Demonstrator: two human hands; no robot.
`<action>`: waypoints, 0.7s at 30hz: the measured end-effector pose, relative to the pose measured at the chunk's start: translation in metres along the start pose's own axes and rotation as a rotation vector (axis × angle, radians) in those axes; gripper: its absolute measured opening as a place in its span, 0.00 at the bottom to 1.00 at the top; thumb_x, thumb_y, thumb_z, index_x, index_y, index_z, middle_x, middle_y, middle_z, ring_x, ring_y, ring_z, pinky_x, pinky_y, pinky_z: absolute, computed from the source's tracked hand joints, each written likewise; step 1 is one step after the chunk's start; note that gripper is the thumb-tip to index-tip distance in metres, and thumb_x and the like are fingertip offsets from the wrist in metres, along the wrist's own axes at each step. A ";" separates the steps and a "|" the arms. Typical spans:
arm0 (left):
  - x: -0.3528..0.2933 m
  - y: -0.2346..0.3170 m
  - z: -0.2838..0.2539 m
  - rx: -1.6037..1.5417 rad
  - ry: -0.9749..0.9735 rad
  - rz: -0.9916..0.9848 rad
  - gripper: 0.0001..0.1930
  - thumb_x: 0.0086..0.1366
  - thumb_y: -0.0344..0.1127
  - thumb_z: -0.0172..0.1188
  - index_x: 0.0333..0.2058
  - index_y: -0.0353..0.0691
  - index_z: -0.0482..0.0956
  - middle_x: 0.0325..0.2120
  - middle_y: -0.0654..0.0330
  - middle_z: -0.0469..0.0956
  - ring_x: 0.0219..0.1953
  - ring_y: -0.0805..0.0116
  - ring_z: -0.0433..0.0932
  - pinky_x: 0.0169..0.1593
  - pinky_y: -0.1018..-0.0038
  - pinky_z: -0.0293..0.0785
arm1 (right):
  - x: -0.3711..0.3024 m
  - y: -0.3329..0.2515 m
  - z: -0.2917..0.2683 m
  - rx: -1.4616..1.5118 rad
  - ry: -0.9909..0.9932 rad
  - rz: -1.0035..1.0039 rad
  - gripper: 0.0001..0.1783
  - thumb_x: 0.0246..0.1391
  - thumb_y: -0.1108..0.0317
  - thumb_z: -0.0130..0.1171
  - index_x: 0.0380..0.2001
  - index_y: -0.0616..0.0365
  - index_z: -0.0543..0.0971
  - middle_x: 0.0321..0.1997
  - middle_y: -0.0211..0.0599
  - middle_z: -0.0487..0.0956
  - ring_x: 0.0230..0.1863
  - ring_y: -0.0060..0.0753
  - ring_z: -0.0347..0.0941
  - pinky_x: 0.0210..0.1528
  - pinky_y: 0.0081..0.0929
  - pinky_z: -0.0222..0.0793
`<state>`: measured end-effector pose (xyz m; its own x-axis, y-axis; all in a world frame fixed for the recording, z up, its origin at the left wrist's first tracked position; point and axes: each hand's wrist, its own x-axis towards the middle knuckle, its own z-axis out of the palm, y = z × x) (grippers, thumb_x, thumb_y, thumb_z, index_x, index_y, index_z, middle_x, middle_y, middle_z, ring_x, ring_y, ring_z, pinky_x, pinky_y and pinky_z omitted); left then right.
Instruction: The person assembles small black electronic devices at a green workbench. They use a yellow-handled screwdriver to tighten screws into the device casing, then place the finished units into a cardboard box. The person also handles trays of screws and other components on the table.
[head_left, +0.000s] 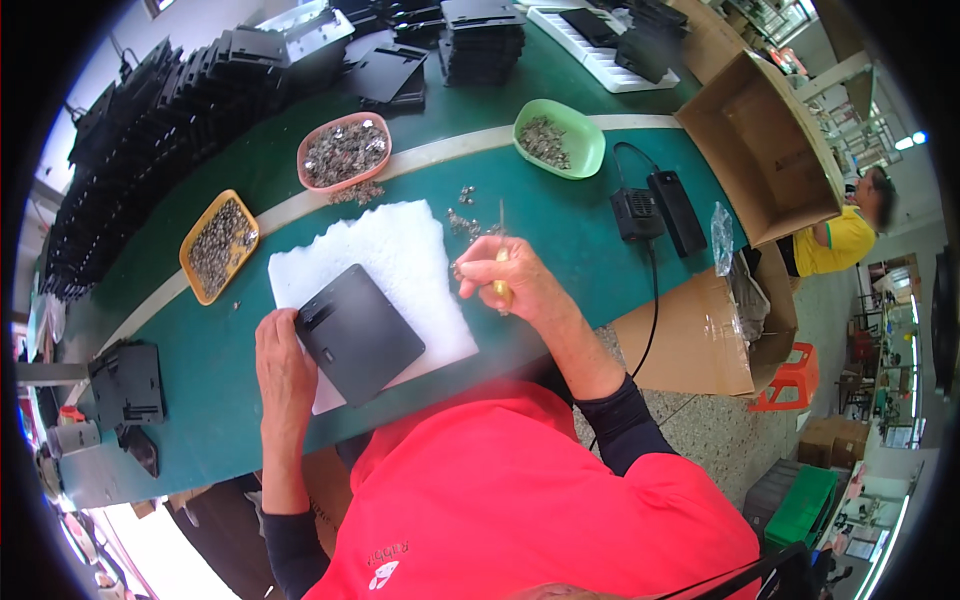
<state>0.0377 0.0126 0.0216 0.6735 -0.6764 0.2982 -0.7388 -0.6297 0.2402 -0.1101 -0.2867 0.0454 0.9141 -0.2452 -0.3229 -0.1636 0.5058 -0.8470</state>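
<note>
A flat black plastic panel with small slots lies tilted on a white foam sheet. My left hand grips the panel's left edge, thumb and fingers closed on it. To the right, my right hand is closed around a screwdriver with a yellow handle, its thin shaft pointing away from me. A small piece at that hand's thumb and forefinger is too tiny to make out. Just beyond the right hand, loose small metal parts lie scattered on the green table.
Small metal parts fill a pink bowl, a yellow tray and a green bowl. Black panels stand stacked at the far left. A corded black device and a cardboard box are at right. A person in yellow is beyond.
</note>
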 end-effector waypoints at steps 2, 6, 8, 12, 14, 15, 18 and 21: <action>0.007 0.016 -0.021 0.205 -0.006 0.085 0.22 0.54 0.17 0.56 0.49 0.33 0.72 0.47 0.48 0.74 0.52 0.50 0.73 0.54 0.62 0.71 | -0.001 0.001 0.000 0.032 -0.012 0.003 0.05 0.50 0.73 0.62 0.32 0.62 0.79 0.23 0.42 0.80 0.10 0.17 0.61 0.11 0.15 0.52; 0.031 0.044 -0.056 -0.107 -0.016 0.087 0.19 0.55 0.16 0.55 0.47 0.32 0.75 0.46 0.47 0.74 0.49 0.49 0.75 0.52 0.63 0.72 | -0.004 0.002 0.001 0.003 0.064 -0.049 0.08 0.49 0.73 0.63 0.34 0.62 0.79 0.24 0.42 0.80 0.10 0.16 0.60 0.11 0.15 0.51; 0.037 0.065 -0.078 -0.611 0.086 0.060 0.15 0.58 0.19 0.57 0.45 0.33 0.77 0.44 0.50 0.76 0.41 0.52 0.77 0.44 0.65 0.74 | -0.011 -0.006 0.003 -0.039 0.046 -0.005 0.08 0.48 0.73 0.63 0.34 0.62 0.79 0.24 0.41 0.80 0.10 0.16 0.60 0.11 0.15 0.51; 0.038 0.087 -0.133 -1.129 0.245 0.416 0.14 0.63 0.25 0.51 0.47 0.38 0.77 0.38 0.53 0.73 0.36 0.63 0.71 0.36 0.71 0.69 | -0.016 -0.005 0.002 -0.080 -0.004 0.024 0.09 0.48 0.73 0.63 0.34 0.62 0.80 0.24 0.41 0.80 0.10 0.15 0.59 0.12 0.15 0.51; 0.043 0.095 -0.156 -1.402 0.153 0.503 0.17 0.62 0.36 0.54 0.49 0.40 0.77 0.40 0.53 0.72 0.37 0.63 0.68 0.36 0.72 0.64 | -0.017 -0.001 0.005 -0.040 -0.029 0.022 0.08 0.48 0.73 0.62 0.34 0.62 0.80 0.24 0.41 0.80 0.10 0.15 0.59 0.12 0.16 0.51; 0.044 0.097 -0.165 -1.523 0.124 0.522 0.19 0.61 0.41 0.55 0.50 0.41 0.76 0.41 0.53 0.72 0.37 0.63 0.66 0.36 0.72 0.61 | -0.017 0.001 0.006 -0.021 -0.044 0.025 0.08 0.48 0.73 0.62 0.34 0.62 0.80 0.24 0.41 0.80 0.10 0.15 0.59 0.12 0.16 0.51; 0.048 0.099 -0.167 -1.652 0.060 0.532 0.18 0.59 0.40 0.56 0.48 0.40 0.76 0.40 0.53 0.72 0.37 0.62 0.67 0.37 0.70 0.63 | -0.020 0.004 0.004 -0.020 -0.019 0.042 0.07 0.49 0.73 0.61 0.33 0.62 0.80 0.24 0.41 0.79 0.10 0.15 0.59 0.12 0.16 0.51; 0.046 0.095 -0.167 -1.624 0.058 0.516 0.18 0.57 0.38 0.58 0.46 0.39 0.76 0.40 0.53 0.71 0.36 0.60 0.69 0.38 0.68 0.64 | -0.021 -0.001 0.013 -0.081 -0.003 0.017 0.06 0.49 0.72 0.61 0.32 0.62 0.80 0.23 0.39 0.79 0.10 0.16 0.59 0.12 0.16 0.51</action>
<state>-0.0056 -0.0152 0.2123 0.3989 -0.6334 0.6631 -0.1520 0.6674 0.7290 -0.1242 -0.2719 0.0584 0.9122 -0.2346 -0.3359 -0.2081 0.4410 -0.8730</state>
